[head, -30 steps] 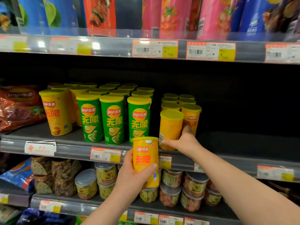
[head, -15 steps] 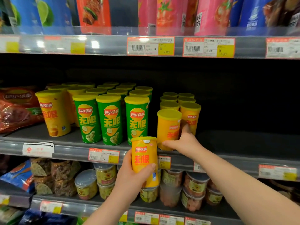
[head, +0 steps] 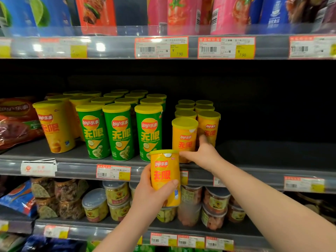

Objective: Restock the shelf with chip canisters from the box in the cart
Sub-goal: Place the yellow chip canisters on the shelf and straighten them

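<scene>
**A:** Where's the yellow canister [head: 164,177] just now?

**B:** In the left hand [head: 151,195], upright, out in front of the shelf [head: 254,153] edge and a little below the deck, so not on it. The thumb lies across the label. The other fingers curl round the back, where I can't see them.

**A:** And the right hand [head: 201,155]?

**B:** It's on the front canister [head: 184,137], which stands at the shelf's lip. The thumb is across its foot and one finger reaches up its right side, between it and its neighbour. The rest are hidden behind, but it's gripping low down. The held canister covers its bottom left corner.

**A:** Any more behind it?

**B:** Two short rows of yellow lids [head: 195,108] run back into the shadow. Past the first pair, only the lids show. Just beside them on the left are the green canisters [head: 119,131], three in front, with the ones behind fading into the dark. Further left there's a taller yellow tube [head: 54,126], then a red bag [head: 16,120] cut off by the edge.

**A:** What about the right side?

**B:** A dark grey deck running back to a black wall.

**A:** Above and below?

**B:** There are price tags [head: 161,47] on the rail overhead, and one reads 7.90. The bags [head: 96,13] above them are cropped at the top. Below are plastic tubs [head: 116,193], partly behind the arms, and their contents are too blurred to name.
</scene>
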Tool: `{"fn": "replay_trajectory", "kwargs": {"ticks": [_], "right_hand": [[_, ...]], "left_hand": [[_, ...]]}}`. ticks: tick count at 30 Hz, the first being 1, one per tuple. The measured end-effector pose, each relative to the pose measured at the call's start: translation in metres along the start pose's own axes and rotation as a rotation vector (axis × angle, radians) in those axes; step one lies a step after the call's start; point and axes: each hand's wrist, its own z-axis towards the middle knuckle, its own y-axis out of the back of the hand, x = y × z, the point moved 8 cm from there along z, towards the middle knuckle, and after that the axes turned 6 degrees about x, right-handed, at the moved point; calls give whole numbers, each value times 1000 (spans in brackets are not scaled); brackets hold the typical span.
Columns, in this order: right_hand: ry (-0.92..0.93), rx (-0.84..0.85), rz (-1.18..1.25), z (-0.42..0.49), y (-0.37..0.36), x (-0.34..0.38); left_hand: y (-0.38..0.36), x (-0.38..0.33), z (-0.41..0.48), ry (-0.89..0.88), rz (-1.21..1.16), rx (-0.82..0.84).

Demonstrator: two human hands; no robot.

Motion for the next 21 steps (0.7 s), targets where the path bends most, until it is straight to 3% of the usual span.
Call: {"fn": "replay_trajectory", "kwargs": {"ticks": [10, 15, 21], "right_hand": [[106, -163, 127, -35, 45, -9], [94, 89, 265, -61, 39, -9], [106, 19, 281, -60, 57, -7]], "left_hand": [[-46, -27, 9, -154, 46, 100], [-79, -48, 16, -272, 136, 133], [-92, -61, 23, -365, 258, 141]]}}
